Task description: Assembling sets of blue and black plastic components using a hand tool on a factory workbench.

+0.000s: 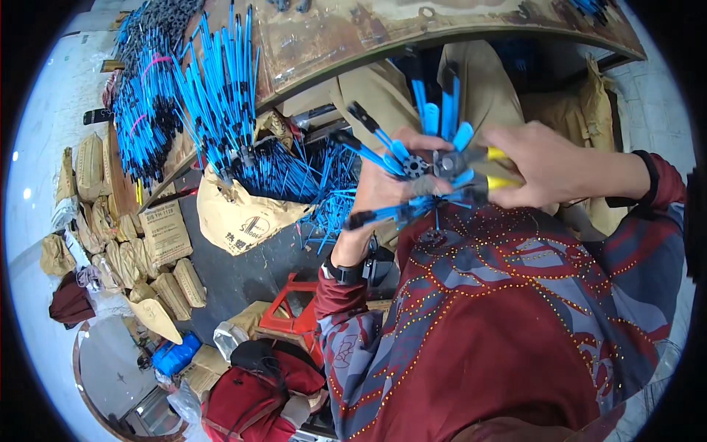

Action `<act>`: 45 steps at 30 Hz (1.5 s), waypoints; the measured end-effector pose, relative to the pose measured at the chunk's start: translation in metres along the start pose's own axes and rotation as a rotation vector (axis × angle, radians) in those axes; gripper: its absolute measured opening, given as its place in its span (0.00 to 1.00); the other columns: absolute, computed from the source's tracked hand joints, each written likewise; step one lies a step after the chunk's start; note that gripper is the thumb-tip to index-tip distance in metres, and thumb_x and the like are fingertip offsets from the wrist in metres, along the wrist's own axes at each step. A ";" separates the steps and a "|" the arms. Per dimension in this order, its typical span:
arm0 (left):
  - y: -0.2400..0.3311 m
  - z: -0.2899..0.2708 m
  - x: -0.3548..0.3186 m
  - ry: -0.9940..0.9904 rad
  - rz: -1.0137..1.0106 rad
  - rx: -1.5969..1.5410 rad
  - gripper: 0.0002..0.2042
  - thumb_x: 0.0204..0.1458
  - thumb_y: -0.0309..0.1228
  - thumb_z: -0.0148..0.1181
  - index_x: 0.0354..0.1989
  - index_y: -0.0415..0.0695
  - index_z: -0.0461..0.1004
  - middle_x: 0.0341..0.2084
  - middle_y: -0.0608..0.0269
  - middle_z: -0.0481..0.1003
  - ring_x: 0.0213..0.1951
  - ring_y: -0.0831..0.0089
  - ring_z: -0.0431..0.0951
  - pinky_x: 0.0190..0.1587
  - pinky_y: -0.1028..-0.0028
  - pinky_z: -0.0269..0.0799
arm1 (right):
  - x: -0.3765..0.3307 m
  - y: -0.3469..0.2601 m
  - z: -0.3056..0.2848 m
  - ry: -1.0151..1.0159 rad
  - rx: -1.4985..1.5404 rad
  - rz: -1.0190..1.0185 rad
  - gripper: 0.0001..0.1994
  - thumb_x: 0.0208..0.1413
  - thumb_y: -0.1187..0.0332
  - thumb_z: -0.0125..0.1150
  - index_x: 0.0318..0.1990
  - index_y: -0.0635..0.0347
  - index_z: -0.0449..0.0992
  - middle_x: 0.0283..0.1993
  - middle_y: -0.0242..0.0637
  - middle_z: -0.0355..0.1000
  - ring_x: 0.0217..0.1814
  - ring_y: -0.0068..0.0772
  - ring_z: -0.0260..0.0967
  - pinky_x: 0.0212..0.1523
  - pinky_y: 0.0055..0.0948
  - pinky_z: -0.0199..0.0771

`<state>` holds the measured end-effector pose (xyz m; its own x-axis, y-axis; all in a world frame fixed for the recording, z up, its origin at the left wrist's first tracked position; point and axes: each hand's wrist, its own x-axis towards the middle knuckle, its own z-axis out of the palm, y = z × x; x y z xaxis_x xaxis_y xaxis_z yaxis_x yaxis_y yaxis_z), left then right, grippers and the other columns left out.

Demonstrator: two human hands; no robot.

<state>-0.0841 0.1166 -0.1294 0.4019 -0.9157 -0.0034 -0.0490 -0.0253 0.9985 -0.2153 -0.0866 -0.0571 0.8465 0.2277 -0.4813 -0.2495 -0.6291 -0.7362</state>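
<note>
My left hand (pixel 387 184) grips a round moulded cluster of blue and black plastic parts (pixel 416 166) that fan out from a dark hub. My right hand (pixel 549 166) is closed on pliers with yellow handles (pixel 490 169), their jaws at the hub of the cluster. Both hands are raised close in front of my chest, above my patterned red sleeves. A black watch sits on my left wrist (pixel 342 272).
A worn workbench (pixel 353 33) carries piles of blue and black parts (pixel 184 96). An open tan sack (pixel 239 217) on the floor holds more blue pieces. Stacked tan sacks (pixel 132 243), a red stool (pixel 291 313) and a red backpack (pixel 254 394) lie at lower left.
</note>
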 end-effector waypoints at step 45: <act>-0.009 -0.022 0.028 0.145 -0.224 0.062 0.25 0.43 0.36 0.73 0.50 0.41 0.73 0.37 0.64 0.75 0.40 0.78 0.74 0.42 0.75 0.70 | 0.040 0.055 -0.027 0.164 -0.307 -0.152 0.23 0.61 0.55 0.55 0.54 0.64 0.62 0.24 0.35 0.68 0.18 0.31 0.69 0.23 0.25 0.70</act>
<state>-0.0524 0.0994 -0.1377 0.5351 -0.8178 -0.2117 0.0020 -0.2494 0.9684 -0.1822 -0.1322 -0.1045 0.9334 0.2293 -0.2761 0.0168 -0.7965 -0.6044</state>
